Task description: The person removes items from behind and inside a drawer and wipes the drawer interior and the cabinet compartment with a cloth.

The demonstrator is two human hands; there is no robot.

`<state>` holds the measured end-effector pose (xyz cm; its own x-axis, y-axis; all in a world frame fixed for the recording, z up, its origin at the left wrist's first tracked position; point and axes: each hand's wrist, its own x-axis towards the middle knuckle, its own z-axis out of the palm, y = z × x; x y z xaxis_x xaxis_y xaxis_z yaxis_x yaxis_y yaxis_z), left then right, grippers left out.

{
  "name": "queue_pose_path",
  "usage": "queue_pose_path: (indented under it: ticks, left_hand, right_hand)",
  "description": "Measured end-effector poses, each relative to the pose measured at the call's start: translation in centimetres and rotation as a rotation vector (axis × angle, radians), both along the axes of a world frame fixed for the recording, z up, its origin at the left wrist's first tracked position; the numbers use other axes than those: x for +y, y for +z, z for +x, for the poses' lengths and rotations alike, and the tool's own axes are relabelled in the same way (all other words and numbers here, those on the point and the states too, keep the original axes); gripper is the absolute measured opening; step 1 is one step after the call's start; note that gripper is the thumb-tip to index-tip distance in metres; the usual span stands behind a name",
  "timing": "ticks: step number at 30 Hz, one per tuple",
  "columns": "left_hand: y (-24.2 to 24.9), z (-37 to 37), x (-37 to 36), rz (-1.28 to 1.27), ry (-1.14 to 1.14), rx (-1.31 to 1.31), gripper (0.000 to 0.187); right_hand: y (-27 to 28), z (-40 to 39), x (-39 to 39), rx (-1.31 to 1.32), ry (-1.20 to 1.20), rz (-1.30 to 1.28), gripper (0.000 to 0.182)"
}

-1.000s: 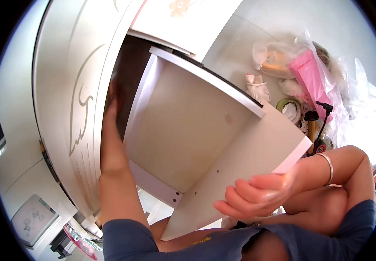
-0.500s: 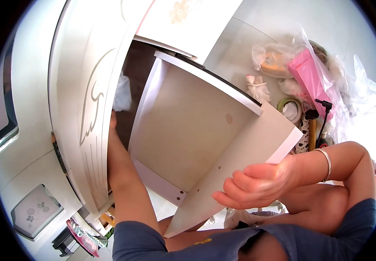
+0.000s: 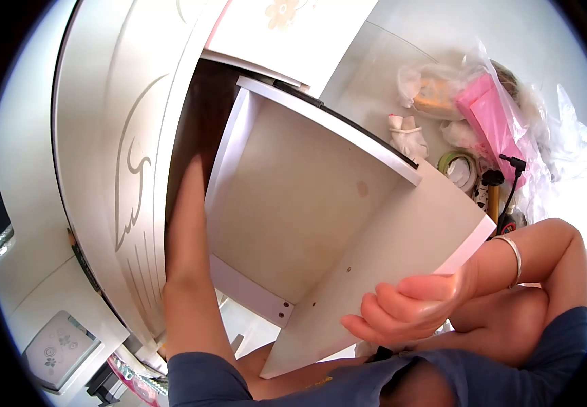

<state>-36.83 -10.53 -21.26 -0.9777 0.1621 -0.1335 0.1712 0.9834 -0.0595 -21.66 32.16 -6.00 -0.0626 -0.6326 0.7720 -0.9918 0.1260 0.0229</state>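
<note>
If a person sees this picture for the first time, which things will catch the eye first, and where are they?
In the centre, a big white open box of boards, like a drawer, stands out. The right hand holds its side board at the lower right, and the left arm reaches into the dark gap beside a white panel with a wing drawing. At the upper right, a pink package lies among clear plastic bags on the floor.
</note>
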Motion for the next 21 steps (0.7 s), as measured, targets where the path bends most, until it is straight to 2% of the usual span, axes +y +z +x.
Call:
queue_pose_path:
  ticks: [4,7,9,11,12,14,17,20,21]
  left_hand:
    - [-0.7,-1.8,-1.2,0.052,0.024,0.080,0.052]
    - [-1.3,-1.9,-4.5,0.132,0.108,0.146,0.054]
    - [-1.4,-0.2,-7.6,0.222,0.317,0.100,0.055]
    - [-1.3,3.7,-11.2,0.298,0.658,-0.036,0.069]
    - [-1.4,5.3,-12.3,0.295,0.659,-0.038,0.069]
    - [-1.6,7.4,-14.1,0.059,0.690,-0.225,0.059]
    - [-0.6,10.3,-14.8,-0.198,0.735,-0.417,0.057]
    - [0.3,12.2,-11.7,0.075,0.587,-0.111,0.043]
    - [-0.1,12.7,-13.6,0.533,0.821,-0.120,0.038]
  right_hand:
    - [0.1,-0.3,0.1,0.085,-0.005,0.034,0.027]
    - [0.3,-0.5,0.4,0.050,0.018,0.046,0.028]
    - [0.5,0.2,0.6,0.010,-0.014,0.092,0.029]
    - [0.0,0.9,0.3,-0.013,-0.083,0.019,0.029]
    - [0.0,0.9,0.3,-0.016,-0.082,0.017,0.029]
    - [-0.2,0.5,0.3,-0.008,-0.042,0.013,0.027]
    - [0.4,0.5,0.5,-0.052,-0.016,0.090,0.025]
    - [0.4,0.9,0.5,-0.120,-0.020,0.074,0.027]
    - [0.7,0.8,0.6,-0.145,-0.021,0.058,0.030]
